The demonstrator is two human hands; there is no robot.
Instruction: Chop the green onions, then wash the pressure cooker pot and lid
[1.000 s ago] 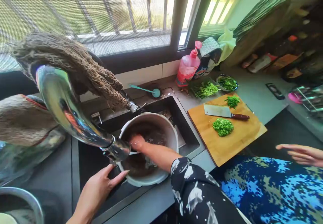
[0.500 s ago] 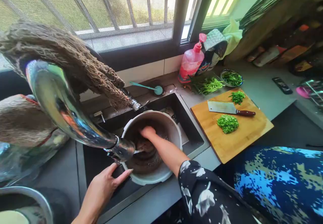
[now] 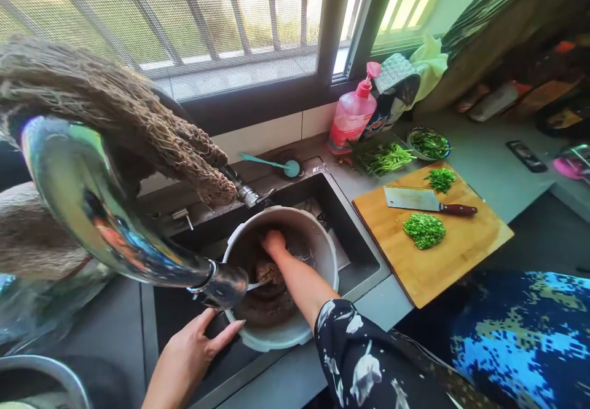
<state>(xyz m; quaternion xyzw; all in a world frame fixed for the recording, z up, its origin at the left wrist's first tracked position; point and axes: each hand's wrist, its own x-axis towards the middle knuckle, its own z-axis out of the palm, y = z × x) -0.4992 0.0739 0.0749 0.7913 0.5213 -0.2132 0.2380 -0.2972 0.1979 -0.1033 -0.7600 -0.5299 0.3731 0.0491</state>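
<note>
A grey metal pot (image 3: 322,246) stands in the dark sink (image 3: 354,237), holding murky brown water and brown pieces (image 3: 267,272). My right hand (image 3: 274,242) reaches down into the pot from the near side, fingertips in the water at the far wall. Its grip is hidden by the water. My left hand (image 3: 193,350) holds the pot's near-left rim, thumb and forefinger apart against it, just under the chrome faucet spout (image 3: 221,283).
A brown net cloth (image 3: 115,107) hangs over the faucet. Right of the sink lies a wooden board (image 3: 465,255) with a cleaver (image 3: 415,200) and chopped greens (image 3: 424,230). Behind it are green beans (image 3: 382,158), a bowl (image 3: 428,143) and a pink soap bottle (image 3: 353,117). Another person's blue patterned clothing (image 3: 520,335) is at bottom right.
My right hand has moved from the pot's left side to its far wall. The other person's hand at the right edge has left the view. The camera has shifted slightly.
</note>
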